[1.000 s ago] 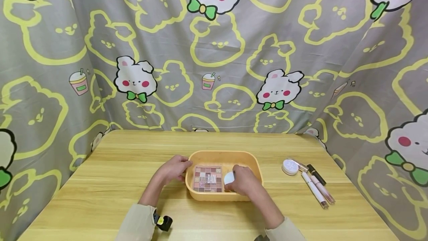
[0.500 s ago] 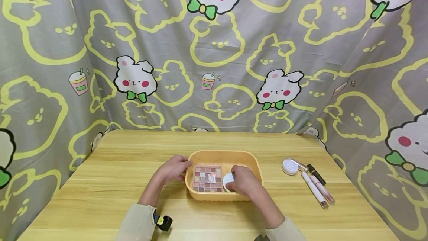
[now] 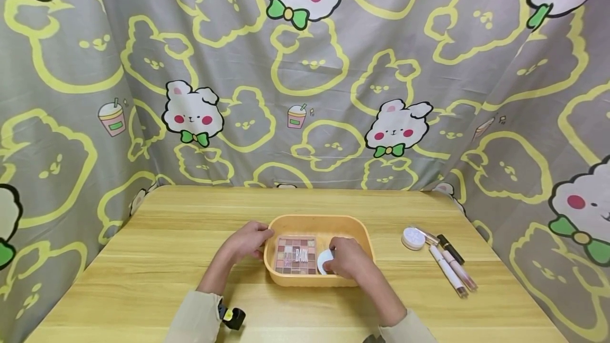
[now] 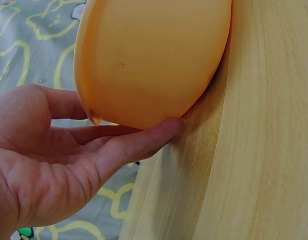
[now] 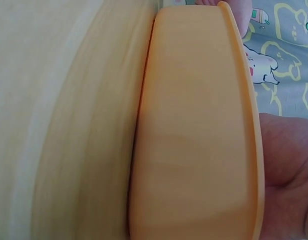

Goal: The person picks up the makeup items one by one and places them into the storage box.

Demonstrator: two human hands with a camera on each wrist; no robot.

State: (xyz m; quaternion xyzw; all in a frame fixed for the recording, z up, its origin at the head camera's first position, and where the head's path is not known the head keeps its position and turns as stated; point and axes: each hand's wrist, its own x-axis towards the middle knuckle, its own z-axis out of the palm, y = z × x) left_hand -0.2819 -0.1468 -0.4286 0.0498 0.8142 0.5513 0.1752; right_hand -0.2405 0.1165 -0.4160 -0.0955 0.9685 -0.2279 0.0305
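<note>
Centrally, low in the frame, an orange basin sits on the wooden worktop, its left end held between the left hand's thumb and fingers. Inside, right of a makeup palette, the right hand pinches a white round item. Toward the frame's lower right, slim tubes lie beside a round pale case.

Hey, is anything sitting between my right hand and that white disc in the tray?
Nothing visible: the right hand is touching the white disc directly. The makeup palette lies left of the disc, away from the hand, inside the same orange tray.
</note>
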